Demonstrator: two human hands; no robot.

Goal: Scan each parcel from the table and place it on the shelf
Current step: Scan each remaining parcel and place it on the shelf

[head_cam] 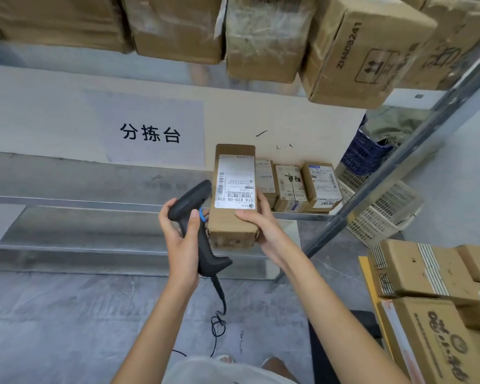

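Brown cardboard parcel [233, 195], white barcoded label

White plastic crate [383, 214] beside blue crate [363, 153], grey floor [67, 322]

1. The scene is lit evenly and rather brightly by soft, diffuse light; no lamp is shown, and its direction cannot be told.
2. Only faint, soft-edged shadows are cast, chiefly beneath the metal shelf [75, 200] boards.
3. A dull sheen is seen on the shelf metal and on the grey floor [67, 314].
4. The white label [236, 182] on the held parcel [227, 225] is rendered sharply enough for its large print to be read.
5. The boxes on the upper shelf [178, 26] are smeared by blur, most strongly at the top left.
6. Wide-angle distortion is evident: the shelf upright [399, 173] is slanted and the edges are stretched.
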